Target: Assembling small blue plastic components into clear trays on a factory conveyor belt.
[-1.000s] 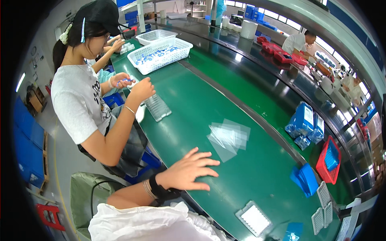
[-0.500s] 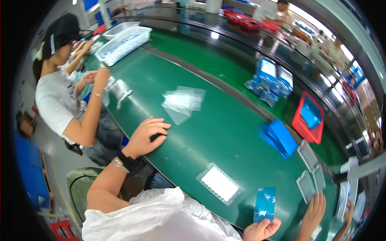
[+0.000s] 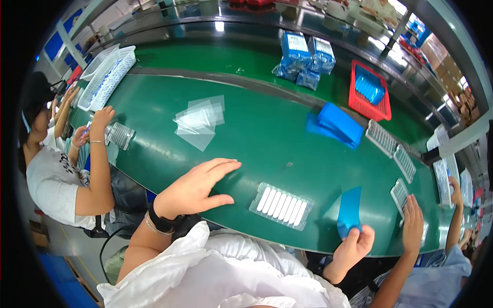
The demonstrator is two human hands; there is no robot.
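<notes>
My left hand (image 3: 197,189) hovers low over the green table (image 3: 246,138), thumb and fingers apart, holding nothing. To its right lies a clear plastic tray (image 3: 259,209) with a row of several white, rounded sticks (image 3: 281,206) in it. My right hand (image 3: 355,247) pinches the lower end of a glossy blue plastic sheet (image 3: 350,204), which stands up from the fingertips above the table edge. Beyond my left hand, a loose fan of clear plastic sheets (image 3: 200,122) lies flat. A stack of blue sheets (image 3: 339,126) rests farther right.
Several empty clear trays (image 3: 381,134) lie at the right, where a co-worker's hand (image 3: 412,226) reaches in. Behind are a red basket (image 3: 386,112) of blue packs and wrapped blue packages (image 3: 296,49). Another person (image 3: 67,179) works at the left near white baskets (image 3: 109,77).
My view has turned to the right and levelled. My left hand has moved rightward, closer to the tray of white sticks. The blue sheet stays pinched in my right hand.
</notes>
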